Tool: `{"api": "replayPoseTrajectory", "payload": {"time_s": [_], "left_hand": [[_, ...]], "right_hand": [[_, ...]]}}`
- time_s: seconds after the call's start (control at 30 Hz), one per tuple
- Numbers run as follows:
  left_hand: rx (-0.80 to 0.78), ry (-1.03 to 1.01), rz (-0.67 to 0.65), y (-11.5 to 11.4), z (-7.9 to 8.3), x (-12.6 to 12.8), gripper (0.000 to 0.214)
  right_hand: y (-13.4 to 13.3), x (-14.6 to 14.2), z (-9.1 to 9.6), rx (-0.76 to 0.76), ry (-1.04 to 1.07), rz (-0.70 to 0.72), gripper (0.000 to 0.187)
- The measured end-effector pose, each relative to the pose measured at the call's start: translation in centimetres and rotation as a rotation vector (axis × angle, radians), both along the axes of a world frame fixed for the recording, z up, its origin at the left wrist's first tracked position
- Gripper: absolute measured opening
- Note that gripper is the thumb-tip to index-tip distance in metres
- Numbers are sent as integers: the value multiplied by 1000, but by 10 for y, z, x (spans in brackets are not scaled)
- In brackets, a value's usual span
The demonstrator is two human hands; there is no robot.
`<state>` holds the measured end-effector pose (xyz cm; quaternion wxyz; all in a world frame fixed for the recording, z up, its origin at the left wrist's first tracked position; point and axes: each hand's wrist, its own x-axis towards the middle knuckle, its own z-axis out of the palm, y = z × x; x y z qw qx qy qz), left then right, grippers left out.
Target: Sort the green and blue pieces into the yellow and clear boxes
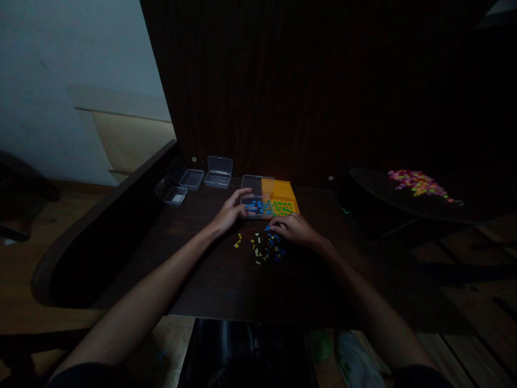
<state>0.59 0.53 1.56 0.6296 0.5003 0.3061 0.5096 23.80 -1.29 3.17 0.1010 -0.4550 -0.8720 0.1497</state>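
Observation:
My left hand [229, 212] grips the left side of a clear plastic box [257, 216], its fingers curved around the wall. Small blue building bricks [257, 205] lie inside this box, and its lid [251, 184] is swung up behind. My right hand [298, 228] is closed just in front of the box's right side, a small blue building brick [267, 228] at its fingertips. Between and below the hands, loose yellow, cream and blue bricks [258, 251] are scattered on the dark table [226, 291].
An orange tray [283, 189] with green bricks [281, 208] adjoins the clear box. Clear lidded cases, including an open case [218, 178], stand at the back left. Far right, a dark surface bears a colourful heap of small pieces [418, 183]. A raised wooden side [100, 226] bounds the left.

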Motion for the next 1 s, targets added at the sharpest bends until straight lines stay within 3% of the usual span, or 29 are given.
{"api": "replayPoseTrajectory", "payload": {"time_s": [0.3, 0.7, 1.0], "left_hand": [[-31, -13, 13, 0, 1, 1, 59], [-3, -2, 13, 0, 3, -1, 61], [-6, 25, 8, 1, 4, 0, 62]], "right_hand": [[3, 2, 3, -258, 135, -62, 12], [0, 1, 1, -157, 97, 41, 23], [-2, 4, 4, -109, 10, 11, 19]]}}
